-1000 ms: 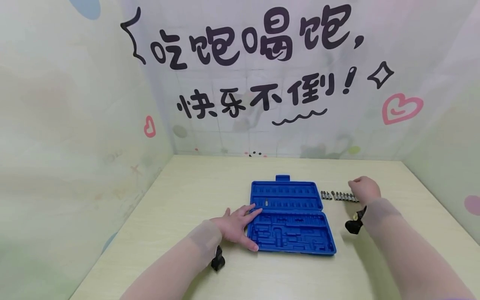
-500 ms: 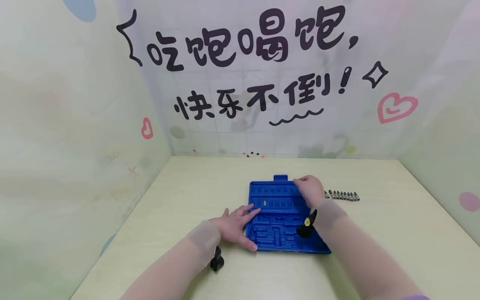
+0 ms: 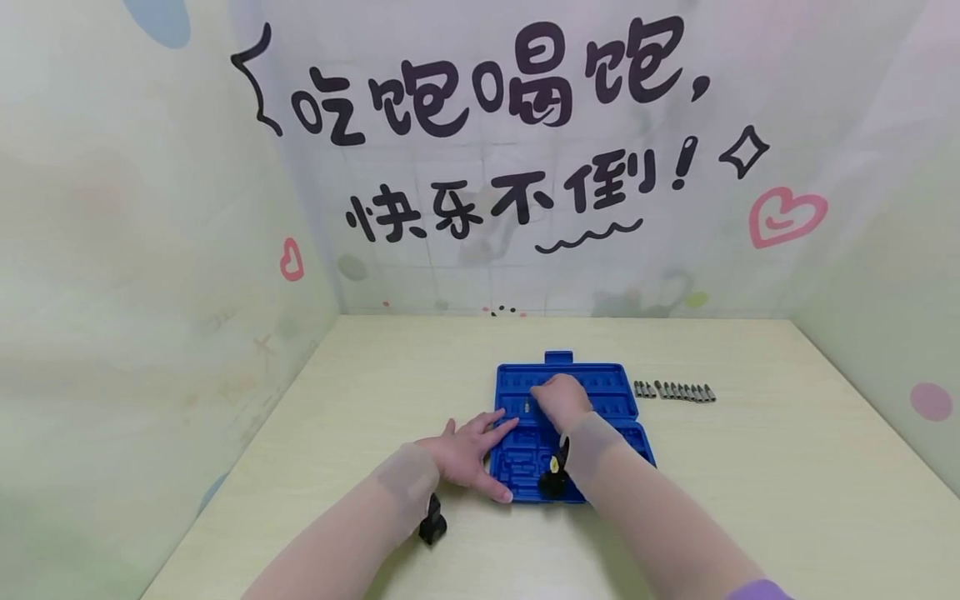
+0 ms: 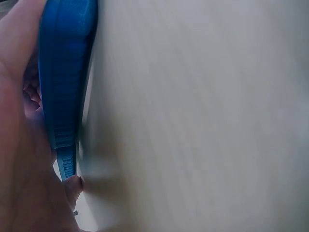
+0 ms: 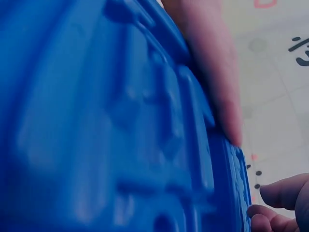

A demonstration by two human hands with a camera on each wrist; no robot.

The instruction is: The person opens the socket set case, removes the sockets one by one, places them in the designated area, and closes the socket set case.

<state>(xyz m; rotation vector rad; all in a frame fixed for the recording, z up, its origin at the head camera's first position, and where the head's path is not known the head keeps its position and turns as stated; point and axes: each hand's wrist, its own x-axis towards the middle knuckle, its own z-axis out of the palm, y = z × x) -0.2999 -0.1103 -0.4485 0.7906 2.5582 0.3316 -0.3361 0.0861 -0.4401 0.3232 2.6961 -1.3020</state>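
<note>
An open blue plastic tool case point(image 3: 517, 467) lies on the table with moulded slots in both halves. My left hand point(image 3: 465, 454) is spread against its left side, fingers over the edge and thumb at the near corner; the left wrist view shows the case's ribbed side point(image 4: 65, 82). A small metal bit point(image 3: 527, 407) sits in a slot of the far half. Just right of it my right hand point(image 3: 562, 400) pinches low over the slots, in the right wrist view with curled fingers point(image 5: 285, 193) at the case edge. Whatever they pinch, probably another bit, is hidden.
A row of several small metal bits point(image 3: 684, 392) lies on the pale wooden table point(image 3: 750, 467) to the right of the case. Behind the table stands a light wall point(image 3: 420, 283) with printed lettering. A black camera point(image 3: 552, 479) hangs under the right wrist, above the case.
My right hand has moved left from the row of bits, across the case's right side, to the slots beside the seated bit. The left hand has stayed on the case.
</note>
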